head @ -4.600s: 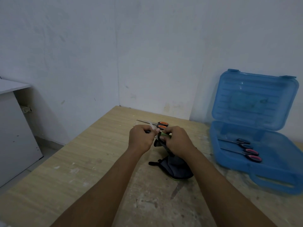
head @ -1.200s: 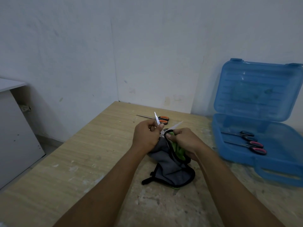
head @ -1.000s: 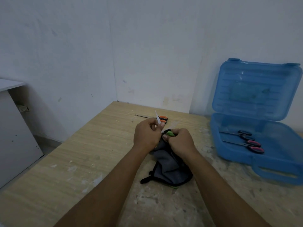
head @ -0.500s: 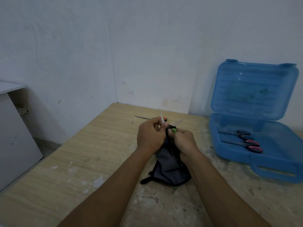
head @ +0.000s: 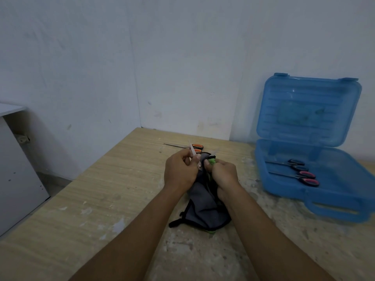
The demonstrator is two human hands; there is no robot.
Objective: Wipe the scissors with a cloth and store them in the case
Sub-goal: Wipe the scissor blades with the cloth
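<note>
Mid-wipe: your left hand (head: 180, 172) curls round the open scissors (head: 192, 152), while your right hand (head: 224, 174) pinches the cloth (head: 203, 201), seemingly over one blade. Next, close the blades and carry them to the open case (head: 341, 169) beyond your right hand.

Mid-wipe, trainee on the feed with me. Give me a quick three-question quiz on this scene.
1. Count: how many pairs of scissors lie in the open blue translucent plastic case?
2. True or false: the orange-handled scissors lie on the wooden table, outside the case.
3. Pick one. The left hand grips: A) a steel-bladed pair of scissors; B) the case lid; C) nothing.
Key: 1) two, a black-handled pair and a pink-handled pair; 2) true; 3) A, while the right hand grips the grey black-edged cloth.
</note>
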